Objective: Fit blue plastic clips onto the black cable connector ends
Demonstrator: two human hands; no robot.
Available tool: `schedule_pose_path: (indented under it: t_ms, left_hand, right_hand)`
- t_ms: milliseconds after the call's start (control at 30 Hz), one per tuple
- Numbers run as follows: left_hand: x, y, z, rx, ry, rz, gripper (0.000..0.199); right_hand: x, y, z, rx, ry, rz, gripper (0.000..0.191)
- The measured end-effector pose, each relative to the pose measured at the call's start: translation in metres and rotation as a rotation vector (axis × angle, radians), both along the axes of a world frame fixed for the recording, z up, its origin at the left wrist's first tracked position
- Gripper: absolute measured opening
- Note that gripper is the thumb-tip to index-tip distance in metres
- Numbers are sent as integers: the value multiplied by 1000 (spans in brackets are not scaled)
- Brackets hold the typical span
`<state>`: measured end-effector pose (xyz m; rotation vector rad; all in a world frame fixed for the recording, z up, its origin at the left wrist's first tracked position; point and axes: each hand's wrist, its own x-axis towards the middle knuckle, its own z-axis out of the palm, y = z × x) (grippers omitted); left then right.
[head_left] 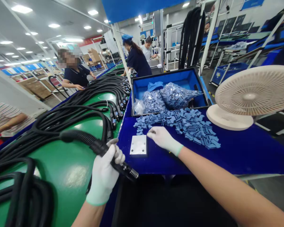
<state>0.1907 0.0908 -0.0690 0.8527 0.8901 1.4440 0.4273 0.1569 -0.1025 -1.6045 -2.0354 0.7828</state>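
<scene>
gripping the hose [97,147] near its spring-tipped end, the left hand [106,170] wraps gloved fingers round it where the green table [71,195] meets the blue table [239,151]; the right hand [164,138] is just beside the metal block [138,144], near the clips [194,126], fingertips bunched, though i cannot tell whether they pinch one; behind sits a bin [180,78]

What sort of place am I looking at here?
Probably a factory assembly area: many long black hoses lie bundled along a green worktop, small blue parts are heaped on a blue table, and several people stand at benches beyond.
</scene>
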Motion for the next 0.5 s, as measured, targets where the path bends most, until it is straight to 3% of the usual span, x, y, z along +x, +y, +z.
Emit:
schedule_pose_path:
  t_ms: [100,167,300,400,500]
  left_hand:
    - [4,37,15,124,172,-22,30]
    - [9,61,17,175,309,22,33]
    - [16,90,5,225,449,25,36]
    - [18,93,-5,211,484,17,36]
    - [21,88,-12,161,583,78,36]
  right_hand:
    - [-10,57,-5,10,-169,-122,31]
    - [-18,75,-15,15,-219,-139,28]
    - [-18,80,-33,47,-238,-162,36]
    - [-4,78,-37,68,-206,-125,47]
    - [12,71,-31,67,-145,-37,37]
